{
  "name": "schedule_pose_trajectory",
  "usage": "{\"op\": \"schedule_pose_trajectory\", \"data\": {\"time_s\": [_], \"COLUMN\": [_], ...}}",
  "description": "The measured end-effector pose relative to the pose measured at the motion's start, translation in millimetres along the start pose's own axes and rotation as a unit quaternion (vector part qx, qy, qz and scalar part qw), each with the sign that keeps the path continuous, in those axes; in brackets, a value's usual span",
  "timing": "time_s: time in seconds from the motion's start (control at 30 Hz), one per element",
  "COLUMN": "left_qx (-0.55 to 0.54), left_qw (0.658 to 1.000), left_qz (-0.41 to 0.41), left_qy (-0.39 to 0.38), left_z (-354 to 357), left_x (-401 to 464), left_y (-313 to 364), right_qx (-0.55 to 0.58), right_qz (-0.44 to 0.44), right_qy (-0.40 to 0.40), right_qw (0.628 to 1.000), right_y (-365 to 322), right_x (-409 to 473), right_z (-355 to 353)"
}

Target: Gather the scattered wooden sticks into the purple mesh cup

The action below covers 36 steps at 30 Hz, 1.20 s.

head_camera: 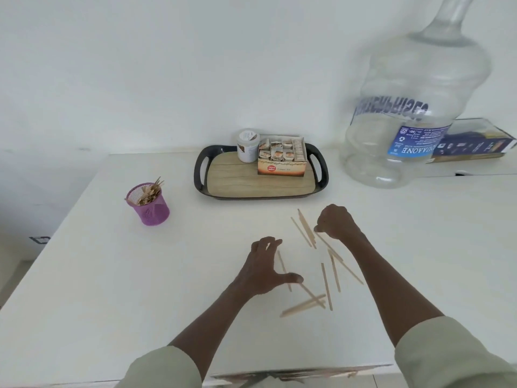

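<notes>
From your head view, the wooden sticks point(326, 285) lie scattered on the desk point(112, 275) at lower centre-right, mostly running up-frame. Your left hand point(264, 266) hovers spread beside them; your right hand point(335, 222) curls, seemingly pinching stick ends. The purple mesh cup point(149, 204) sits well apart, upper left, nearer your left.

Purple mesh cup point(153, 209); pale wooden sticks point(326, 285); black-rimmed wood-grain tray point(199, 175)

Bright, even, soft light w/ faint shadows; wide-angle bending at edges, water jug point(414, 107) motion-blurred.
</notes>
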<state>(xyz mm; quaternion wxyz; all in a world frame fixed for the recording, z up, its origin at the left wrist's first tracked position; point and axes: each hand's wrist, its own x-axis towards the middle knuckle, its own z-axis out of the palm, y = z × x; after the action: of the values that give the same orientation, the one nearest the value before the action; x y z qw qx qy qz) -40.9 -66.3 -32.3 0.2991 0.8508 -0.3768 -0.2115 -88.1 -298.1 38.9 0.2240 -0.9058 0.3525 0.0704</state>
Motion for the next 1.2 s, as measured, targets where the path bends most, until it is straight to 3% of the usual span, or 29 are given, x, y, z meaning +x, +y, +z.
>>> {"op": "schedule_pose_trajectory", "data": {"time_s": [0.13, 0.27, 0.53, 0.67, 0.77, 0.87, 0.97, 1.07, 1.2], "left_qx": [0.13, 0.142, 0.058, 0.036, 0.019, 0.069, 0.114, 0.054, 0.012], "left_qw": [0.983, 0.983, 0.998, 0.991, 0.975, 0.959, 0.96, 0.971, 0.96], "left_qz": [0.09, 0.078, -0.019, -0.066, -0.148, -0.223, -0.219, -0.204, -0.236], "left_qy": [-0.088, -0.087, 0.033, 0.106, 0.165, 0.161, 0.132, 0.117, 0.147], "left_z": [21, 25, 12, 17, 25, 34, 43, 43, 32], "left_x": [-2, 6, 24, 22, 19, 22, 26, 35, 44], "left_y": [6, 5, 4, 15, 32, 51, 62, 63, 62], "right_qx": [-0.077, -0.122, -0.012, 0.029, 0.019, -0.052, -0.077, -0.059, 0.009], "right_qz": [0.036, 0.026, -0.006, -0.018, -0.01, -0.023, -0.042, -0.032, 0.024], "right_qy": [-0.105, -0.17, -0.105, -0.087, -0.068, -0.087, -0.106, -0.092, -0.058], "right_qw": [0.991, 0.978, 0.994, 0.996, 0.997, 0.995, 0.99, 0.994, 0.998], "right_y": [37, 55, 59, 54, 55, 57, 55, 55, 62], "right_x": [-13, -23, -23, -21, -26, -37, -43, -38, -22], "right_z": [-3, 6, 23, 28, 29, 37, 50, 46, 36]}}
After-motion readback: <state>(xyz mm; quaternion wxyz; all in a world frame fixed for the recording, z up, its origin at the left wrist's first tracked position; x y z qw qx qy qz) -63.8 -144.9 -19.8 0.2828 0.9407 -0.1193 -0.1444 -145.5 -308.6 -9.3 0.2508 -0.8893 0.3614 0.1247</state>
